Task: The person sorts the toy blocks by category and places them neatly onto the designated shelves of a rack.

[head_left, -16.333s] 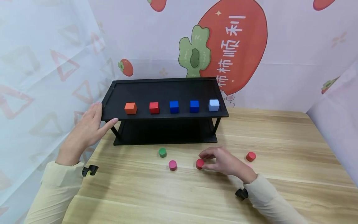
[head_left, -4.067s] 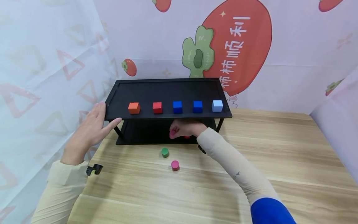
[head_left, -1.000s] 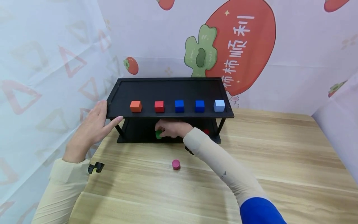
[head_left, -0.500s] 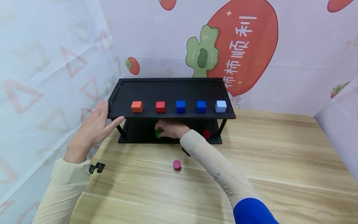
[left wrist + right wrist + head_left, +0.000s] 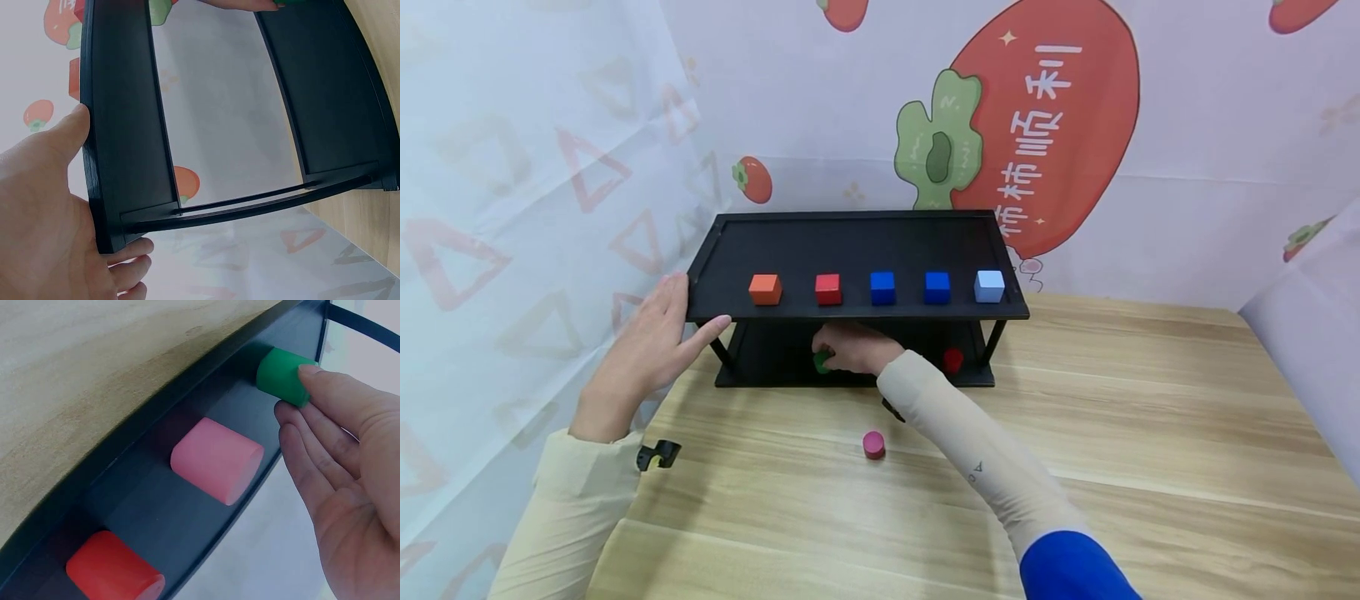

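In the right wrist view my right hand (image 5: 350,462) pinches a green cylinder block (image 5: 284,375) between thumb and fingers, on the lower board of a black two-tier shelf. A pink cylinder block (image 5: 215,459) and a red one (image 5: 112,569) lie along that board; the head view shows a red one (image 5: 952,360) near its right end, while the arm hides part of the row. My left hand (image 5: 643,346) holds the upper board's (image 5: 857,242) left front corner, thumb along the front edge and fingers against the side.
Along the front of the upper board sit an orange cube (image 5: 765,290), a red cube (image 5: 828,289), two blue cubes (image 5: 883,288) and a light blue cube (image 5: 989,287). A magenta cylinder block (image 5: 873,445) stands on the wooden table (image 5: 1150,433) before the shelf. Printed cloth hangs behind.
Since the oldest frame, red, pink and green cylinders have left the table for the lower board. Over the last second my right forearm shifts slightly left, uncovering the red cylinder; my left hand stays put.
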The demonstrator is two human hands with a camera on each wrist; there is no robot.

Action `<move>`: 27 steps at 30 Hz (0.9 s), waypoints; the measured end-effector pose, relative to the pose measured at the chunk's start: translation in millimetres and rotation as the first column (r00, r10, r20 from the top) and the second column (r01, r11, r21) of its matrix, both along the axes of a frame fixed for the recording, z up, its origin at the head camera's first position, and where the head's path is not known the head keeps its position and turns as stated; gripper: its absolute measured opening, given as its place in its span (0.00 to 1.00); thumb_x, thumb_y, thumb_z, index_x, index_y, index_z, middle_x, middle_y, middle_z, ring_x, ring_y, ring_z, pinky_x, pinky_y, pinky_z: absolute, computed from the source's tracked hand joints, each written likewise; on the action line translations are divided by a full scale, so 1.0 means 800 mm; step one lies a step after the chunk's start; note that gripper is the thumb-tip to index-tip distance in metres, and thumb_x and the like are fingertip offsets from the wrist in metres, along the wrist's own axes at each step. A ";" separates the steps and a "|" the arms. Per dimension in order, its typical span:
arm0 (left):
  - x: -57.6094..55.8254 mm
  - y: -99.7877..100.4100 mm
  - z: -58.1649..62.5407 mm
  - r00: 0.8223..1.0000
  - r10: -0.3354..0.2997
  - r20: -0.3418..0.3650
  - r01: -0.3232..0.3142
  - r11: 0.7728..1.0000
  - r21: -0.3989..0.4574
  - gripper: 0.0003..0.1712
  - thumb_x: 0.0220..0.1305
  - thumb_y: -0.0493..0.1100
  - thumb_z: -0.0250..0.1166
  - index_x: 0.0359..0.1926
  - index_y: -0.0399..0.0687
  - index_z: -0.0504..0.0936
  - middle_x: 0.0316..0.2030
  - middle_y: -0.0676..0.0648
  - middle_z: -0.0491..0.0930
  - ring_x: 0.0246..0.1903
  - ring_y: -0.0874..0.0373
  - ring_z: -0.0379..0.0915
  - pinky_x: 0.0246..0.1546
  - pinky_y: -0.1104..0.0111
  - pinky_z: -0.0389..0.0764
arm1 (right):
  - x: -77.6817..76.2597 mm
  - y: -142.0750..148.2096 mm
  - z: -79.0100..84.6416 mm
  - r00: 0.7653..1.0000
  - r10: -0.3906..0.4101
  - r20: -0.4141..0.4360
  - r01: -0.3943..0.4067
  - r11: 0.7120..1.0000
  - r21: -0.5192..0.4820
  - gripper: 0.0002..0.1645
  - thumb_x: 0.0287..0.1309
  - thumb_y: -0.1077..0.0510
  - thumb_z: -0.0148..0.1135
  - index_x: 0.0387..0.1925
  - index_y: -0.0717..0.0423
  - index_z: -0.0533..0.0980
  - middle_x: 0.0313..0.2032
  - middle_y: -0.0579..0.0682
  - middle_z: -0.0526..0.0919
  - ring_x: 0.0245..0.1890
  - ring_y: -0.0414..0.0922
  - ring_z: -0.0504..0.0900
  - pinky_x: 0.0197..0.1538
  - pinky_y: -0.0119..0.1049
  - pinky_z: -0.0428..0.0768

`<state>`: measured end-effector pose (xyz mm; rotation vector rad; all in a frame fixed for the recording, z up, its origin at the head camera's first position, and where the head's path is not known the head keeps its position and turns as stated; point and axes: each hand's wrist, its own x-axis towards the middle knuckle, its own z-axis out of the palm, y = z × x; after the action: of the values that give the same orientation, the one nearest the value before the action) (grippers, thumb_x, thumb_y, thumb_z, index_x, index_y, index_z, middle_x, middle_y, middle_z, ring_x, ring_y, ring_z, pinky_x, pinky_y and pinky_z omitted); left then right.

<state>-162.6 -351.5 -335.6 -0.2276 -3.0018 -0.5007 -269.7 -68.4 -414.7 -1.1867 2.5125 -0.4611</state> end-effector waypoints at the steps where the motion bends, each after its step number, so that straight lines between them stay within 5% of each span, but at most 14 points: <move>1: 0.000 0.000 0.000 1.000 0.002 0.003 -0.002 1.000 -0.001 0.58 0.78 0.70 0.51 0.84 0.34 0.36 0.83 0.29 0.43 0.83 0.33 0.39 0.83 0.38 0.47 | 0.000 0.000 -0.001 1.000 0.000 -0.002 0.000 1.000 0.001 0.07 0.69 0.62 0.70 0.47 0.53 0.86 0.40 0.47 0.82 0.40 0.43 0.76 0.47 0.34 0.81; 10: 0.000 0.000 -0.001 0.999 0.012 0.033 -0.012 1.000 -0.007 0.59 0.78 0.71 0.50 0.84 0.35 0.32 0.84 0.28 0.38 0.84 0.33 0.35 0.84 0.39 0.45 | 0.002 0.007 0.003 0.999 0.017 -0.030 -0.015 0.998 0.067 0.08 0.70 0.59 0.69 0.48 0.53 0.84 0.41 0.48 0.82 0.41 0.43 0.76 0.48 0.35 0.80; 15: 0.000 -0.001 -0.001 1.000 0.009 0.027 -0.009 1.000 -0.007 0.59 0.79 0.70 0.49 0.84 0.35 0.32 0.84 0.28 0.38 0.84 0.32 0.35 0.83 0.39 0.44 | 0.012 0.019 0.020 0.998 0.051 -0.037 -0.046 0.989 0.138 0.21 0.72 0.57 0.67 0.64 0.52 0.80 0.59 0.49 0.85 0.56 0.44 0.82 0.64 0.39 0.84; 23: 0.001 0.001 0.002 0.998 -0.020 -0.054 0.021 1.000 0.013 0.55 0.78 0.66 0.54 0.83 0.31 0.43 0.80 0.27 0.52 0.79 0.33 0.49 0.78 0.37 0.56 | 0.040 0.049 0.046 0.975 0.218 0.053 -0.222 0.971 0.090 0.22 0.69 0.60 0.70 0.62 0.60 0.82 0.60 0.56 0.86 0.59 0.50 0.86 0.66 0.42 0.85; 27: 0.001 0.001 0.002 1.000 -0.014 -0.028 0.014 1.000 0.004 0.57 0.79 0.67 0.53 0.84 0.32 0.40 0.81 0.26 0.48 0.81 0.32 0.46 0.80 0.37 0.52 | 0.059 0.066 0.048 0.963 0.258 0.076 -0.265 0.958 0.105 0.23 0.69 0.59 0.71 0.63 0.59 0.82 0.61 0.55 0.87 0.57 0.48 0.87 0.65 0.40 0.86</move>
<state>-161.5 -350.4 -333.7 -0.2530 -2.9740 -0.5001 -222.4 -15.5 -376.1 -1.4110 2.2530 -0.2769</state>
